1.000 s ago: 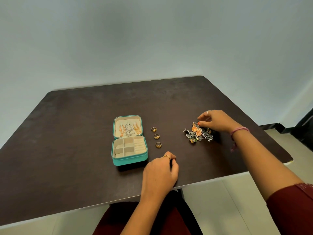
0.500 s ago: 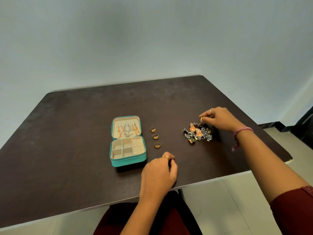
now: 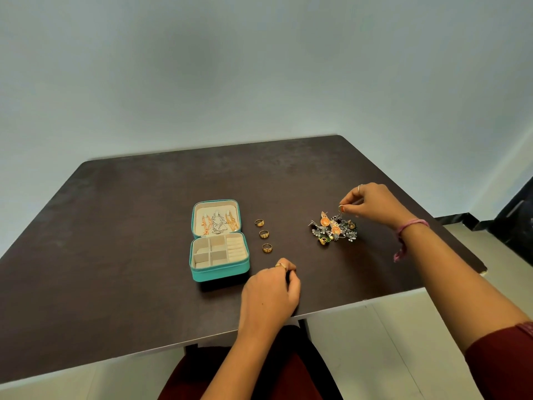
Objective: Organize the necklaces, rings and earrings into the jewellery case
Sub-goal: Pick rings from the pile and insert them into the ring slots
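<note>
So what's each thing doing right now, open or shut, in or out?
Case: open, lid back, bottom compartments empty.
Necklaces: hanging inside the lid.
Rings: three, out on the table, in a row beside the case.
Earrings: heaped on the table, not yet in the case.
Right hand: pinching something small above the heap.
Left hand: curled, resting on the table.

The left hand (image 3: pixel 269 294) sits low at centre frame, fingers curled under, forearm running down to the bottom edge. The right hand (image 3: pixel 372 204) is raised at mid right, thumb and forefinger pinched together, wrist bent.
</note>
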A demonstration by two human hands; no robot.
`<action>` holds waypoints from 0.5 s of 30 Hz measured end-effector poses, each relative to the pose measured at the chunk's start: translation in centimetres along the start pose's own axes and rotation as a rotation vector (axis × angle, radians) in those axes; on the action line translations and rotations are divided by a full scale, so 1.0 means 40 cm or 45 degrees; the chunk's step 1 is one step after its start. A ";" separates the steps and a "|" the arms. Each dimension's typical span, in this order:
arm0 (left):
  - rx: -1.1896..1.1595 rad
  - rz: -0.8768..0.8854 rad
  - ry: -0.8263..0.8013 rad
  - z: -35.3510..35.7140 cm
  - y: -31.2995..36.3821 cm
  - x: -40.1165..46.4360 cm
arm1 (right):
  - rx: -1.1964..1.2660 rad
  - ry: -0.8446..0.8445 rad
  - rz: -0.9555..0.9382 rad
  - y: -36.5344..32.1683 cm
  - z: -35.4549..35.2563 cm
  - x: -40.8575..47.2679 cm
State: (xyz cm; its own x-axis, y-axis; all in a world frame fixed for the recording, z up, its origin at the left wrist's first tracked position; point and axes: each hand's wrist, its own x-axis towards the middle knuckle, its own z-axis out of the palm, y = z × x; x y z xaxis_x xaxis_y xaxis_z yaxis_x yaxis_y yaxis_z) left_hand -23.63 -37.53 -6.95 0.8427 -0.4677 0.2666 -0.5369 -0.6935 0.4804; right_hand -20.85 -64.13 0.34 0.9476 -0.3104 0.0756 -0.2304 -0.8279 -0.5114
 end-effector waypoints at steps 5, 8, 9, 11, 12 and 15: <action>0.000 -0.009 -0.016 0.001 0.000 0.000 | 0.101 -0.028 0.016 -0.014 -0.009 -0.006; -0.112 -0.072 -0.089 -0.010 0.001 0.008 | 0.313 -0.022 0.071 -0.015 -0.012 -0.018; -0.156 -0.093 -0.118 -0.012 0.002 0.014 | 0.371 -0.020 0.090 -0.014 -0.012 -0.023; -0.300 -0.132 -0.154 -0.013 0.009 0.029 | 0.505 -0.013 0.135 -0.014 -0.008 -0.032; -0.392 -0.140 -0.154 -0.013 0.018 0.040 | 0.577 -0.004 0.162 -0.014 -0.006 -0.034; -0.530 -0.085 -0.109 -0.007 0.059 0.085 | 0.704 0.024 0.215 -0.020 -0.004 -0.041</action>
State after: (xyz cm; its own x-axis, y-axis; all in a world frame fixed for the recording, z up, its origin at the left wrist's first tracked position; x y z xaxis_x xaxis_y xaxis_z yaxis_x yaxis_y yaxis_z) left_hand -22.04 -40.60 -4.66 0.8594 -0.4851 0.1613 -0.4042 -0.4516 0.7954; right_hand -22.25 -63.01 0.76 0.9025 -0.4294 -0.0329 -0.2231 -0.4007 -0.8886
